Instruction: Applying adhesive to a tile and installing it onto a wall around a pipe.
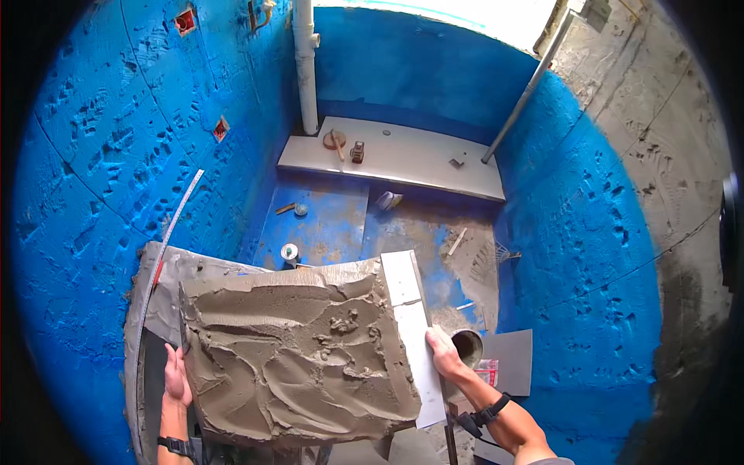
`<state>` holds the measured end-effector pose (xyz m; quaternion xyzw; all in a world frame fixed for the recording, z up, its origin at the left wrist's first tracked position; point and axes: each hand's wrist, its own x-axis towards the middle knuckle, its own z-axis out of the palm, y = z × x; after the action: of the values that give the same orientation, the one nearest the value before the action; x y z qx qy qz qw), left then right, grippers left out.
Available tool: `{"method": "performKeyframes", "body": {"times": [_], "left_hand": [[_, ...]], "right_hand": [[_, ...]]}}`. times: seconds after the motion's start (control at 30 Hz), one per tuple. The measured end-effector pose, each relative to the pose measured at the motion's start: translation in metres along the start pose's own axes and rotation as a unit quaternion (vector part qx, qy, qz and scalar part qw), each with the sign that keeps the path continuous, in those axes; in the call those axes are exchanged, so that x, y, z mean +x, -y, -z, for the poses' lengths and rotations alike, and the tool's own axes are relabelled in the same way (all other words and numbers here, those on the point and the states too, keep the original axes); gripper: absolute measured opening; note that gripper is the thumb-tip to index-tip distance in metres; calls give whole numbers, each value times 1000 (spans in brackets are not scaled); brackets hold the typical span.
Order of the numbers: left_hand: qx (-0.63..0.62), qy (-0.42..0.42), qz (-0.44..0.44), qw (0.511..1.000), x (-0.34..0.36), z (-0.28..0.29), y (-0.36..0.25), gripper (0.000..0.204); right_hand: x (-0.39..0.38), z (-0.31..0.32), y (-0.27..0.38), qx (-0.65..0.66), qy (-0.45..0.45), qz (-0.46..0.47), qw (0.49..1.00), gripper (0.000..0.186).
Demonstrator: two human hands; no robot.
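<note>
A large tile (353, 276) lies in front of me, its top spread with thick wet grey mortar (279, 353) in ridges and swirls. Two white strips (418, 364) run end to end along its right side. At the lower left edge, my left hand (177, 381) grips the tile with its fingers pointing up along the side. Opposite it, my right hand (443, 353) is closed over the outer edge of the white strip, fingertips partly hidden beneath. What supports the tile from below is mostly hidden.
A curved measuring tape or rule (164, 240) stands at left by a grey sheet-covered surface (159, 306). Beyond are a white ledge (418, 159) with a mallet (336, 144), a roll of tape (289, 252), pipes (306, 70), a bucket (468, 346) and blue walls (589, 256).
</note>
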<state>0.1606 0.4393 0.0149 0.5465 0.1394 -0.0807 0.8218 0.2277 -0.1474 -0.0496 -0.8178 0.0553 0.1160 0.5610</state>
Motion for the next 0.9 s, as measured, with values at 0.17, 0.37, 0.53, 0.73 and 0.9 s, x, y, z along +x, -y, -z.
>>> {"method": "performKeyframes", "body": {"times": [0.17,0.37,0.53,0.73,0.9], "left_hand": [[-41,-8,-7,999,6,-7,-3,84],[-51,20,14,998,26,-29,-26,82],[-10,74,31,997,75,-100,-75,81],[23,134,76,988,146,-272,-104,80],[18,195,115,974,249,-377,-99,73]], "right_hand": [[0,-10,-13,-1,-35,51,998,32],[-10,9,6,129,-38,-35,990,30],[-11,68,13,147,-78,-20,986,27],[-4,211,-9,232,-169,-19,958,31],[16,307,8,311,-178,-58,932,37]]}}
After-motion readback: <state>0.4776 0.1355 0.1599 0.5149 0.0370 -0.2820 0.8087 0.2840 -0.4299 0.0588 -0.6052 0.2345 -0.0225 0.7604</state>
